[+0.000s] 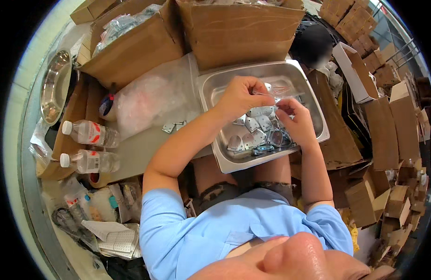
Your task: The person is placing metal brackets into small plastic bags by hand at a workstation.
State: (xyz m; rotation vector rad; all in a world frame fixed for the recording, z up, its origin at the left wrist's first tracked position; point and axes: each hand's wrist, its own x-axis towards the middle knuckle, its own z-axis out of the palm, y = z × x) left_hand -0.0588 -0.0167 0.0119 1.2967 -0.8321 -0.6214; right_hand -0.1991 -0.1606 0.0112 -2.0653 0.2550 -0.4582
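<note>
Both of my hands are over a rectangular stainless steel tray (217, 157) at the edge of the table, above my lap. My left hand (243, 97) is closed in a pinch on what looks like a small clear plastic bag. My right hand (297, 122) has its fingers bent together at the lower side of that bag, close to the left fingertips. Under the hands lie several silvery metal plates (251, 124) with holes, and small metal parts (275, 137) are heaped nearby. Clear plastic with red lines (286, 89) lies at the tray's far right.
Left of the tray are a large clear plastic bag (152, 100) and loose metal plates (168, 127). Two clear bottles (89, 132) lie farther left, below a steel bowl (55, 88). Large cardboard boxes (241, 35) stand behind; more cardboard (334, 128) crowds the right.
</note>
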